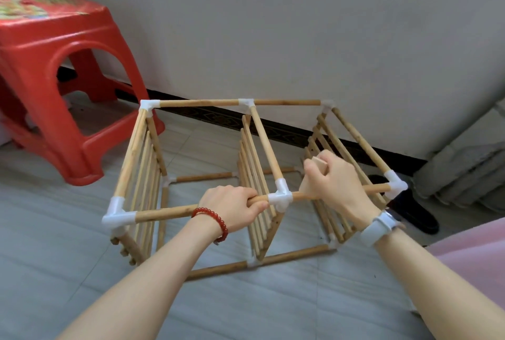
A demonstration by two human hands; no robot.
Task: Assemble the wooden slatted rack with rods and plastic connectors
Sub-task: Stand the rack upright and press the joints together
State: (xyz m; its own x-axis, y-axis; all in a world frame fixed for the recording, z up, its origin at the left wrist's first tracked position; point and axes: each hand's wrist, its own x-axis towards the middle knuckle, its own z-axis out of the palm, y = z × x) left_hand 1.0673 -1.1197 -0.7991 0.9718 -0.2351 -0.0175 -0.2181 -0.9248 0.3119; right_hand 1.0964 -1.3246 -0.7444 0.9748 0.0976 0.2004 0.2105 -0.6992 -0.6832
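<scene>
Seating a joint: the left hand grips the pale wooden front rod, steadying the floor-standing slatted rack; the right hand holds a small tan wooden block just beside the white plastic three-way connector (between the hands). Next likely calls for a tap.

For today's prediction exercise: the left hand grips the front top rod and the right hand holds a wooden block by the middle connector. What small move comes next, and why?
Probably tap the wooden block against the middle connector, seating the rod; the left hand braces it, and the right hand holds the block just beside that joint.
</scene>
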